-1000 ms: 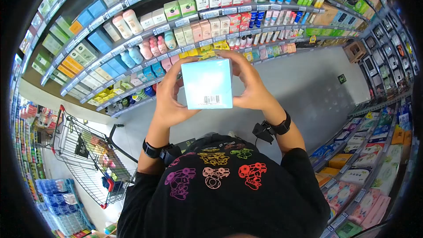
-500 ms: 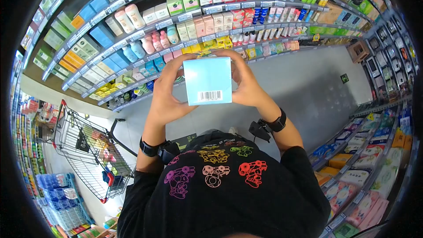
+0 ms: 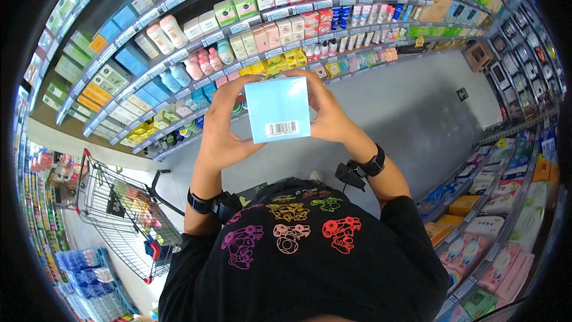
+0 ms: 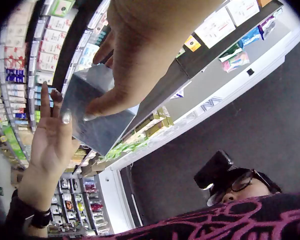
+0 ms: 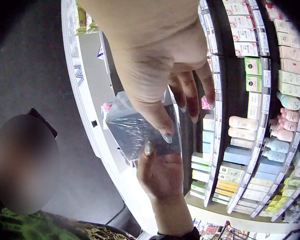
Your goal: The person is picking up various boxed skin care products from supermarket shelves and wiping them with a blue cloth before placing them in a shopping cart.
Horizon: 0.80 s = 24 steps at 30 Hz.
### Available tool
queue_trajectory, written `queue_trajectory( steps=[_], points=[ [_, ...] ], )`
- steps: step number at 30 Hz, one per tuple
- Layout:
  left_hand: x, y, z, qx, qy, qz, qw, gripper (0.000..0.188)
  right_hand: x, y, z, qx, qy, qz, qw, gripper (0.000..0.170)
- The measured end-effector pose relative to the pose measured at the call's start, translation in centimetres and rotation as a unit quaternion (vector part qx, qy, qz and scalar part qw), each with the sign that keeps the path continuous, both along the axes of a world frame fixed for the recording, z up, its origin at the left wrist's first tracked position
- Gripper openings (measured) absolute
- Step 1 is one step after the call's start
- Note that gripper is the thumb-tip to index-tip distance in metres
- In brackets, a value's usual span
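Observation:
A light blue box [image 3: 278,104] in shiny clear wrap is held up in front of the chest, a side with a white barcode label [image 3: 282,128] facing the head camera. My left hand [image 3: 221,128] grips its left side, the thumb near the lower edge and the fingers reaching round behind. On the other side, my right hand [image 3: 330,116] holds it the same way. In the left wrist view the box [image 4: 102,120] looks dark grey, with the left thumb laid across it. From the right wrist, both thumbs show against the wrapped box [image 5: 132,125].
Curved shelves [image 3: 250,24] of boxes, bottles and tubes stand ahead. A wire shopping cart [image 3: 122,203] with goods in it is at the left, near stacked blue-wrapped bottle packs [image 3: 89,277]. More shelves [image 3: 494,220] of soft packs run along the right, beyond the grey floor [image 3: 411,107].
The box has shifted slightly up and left in the head view. Bright glare on its barcode side has mostly faded and the barcode shows more sharply. Both hands keep their hold.

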<state>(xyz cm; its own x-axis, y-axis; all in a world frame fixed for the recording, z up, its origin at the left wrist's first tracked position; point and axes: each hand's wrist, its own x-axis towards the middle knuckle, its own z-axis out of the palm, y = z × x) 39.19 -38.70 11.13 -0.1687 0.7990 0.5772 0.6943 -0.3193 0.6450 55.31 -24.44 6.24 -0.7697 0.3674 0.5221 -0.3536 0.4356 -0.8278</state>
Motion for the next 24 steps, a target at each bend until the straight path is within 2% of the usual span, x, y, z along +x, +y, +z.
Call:
queue_trajectory(
  steps=[6, 17, 20, 24],
  points=[
    [-0.1, -0.3, -0.3, 0.003, 0.005, -0.015, 1.000, 0.074, 0.2, -0.8, -0.3, -0.004, 0.008, -0.013, 1.000, 0.089],
    [-1.3, -2.3, -0.2, -0.013, 0.000, 0.016, 1.000, 0.075, -1.5, -2.2, -0.1, -0.008, 0.017, 0.004, 1.000, 0.086],
    [-1.5, -2.9, 0.1, 0.005, 0.019, 0.020, 1.000, 0.075, -2.1, -2.4, 0.2, -0.071, -0.001, 0.052, 0.996, 0.095],
    [-1.5, -3.5, -0.1, -0.002, -0.002, 0.028, 1.000, 0.077, -2.7, -2.7, 0.0, -0.061, 0.001, 0.045, 0.997, 0.093]
  ],
)
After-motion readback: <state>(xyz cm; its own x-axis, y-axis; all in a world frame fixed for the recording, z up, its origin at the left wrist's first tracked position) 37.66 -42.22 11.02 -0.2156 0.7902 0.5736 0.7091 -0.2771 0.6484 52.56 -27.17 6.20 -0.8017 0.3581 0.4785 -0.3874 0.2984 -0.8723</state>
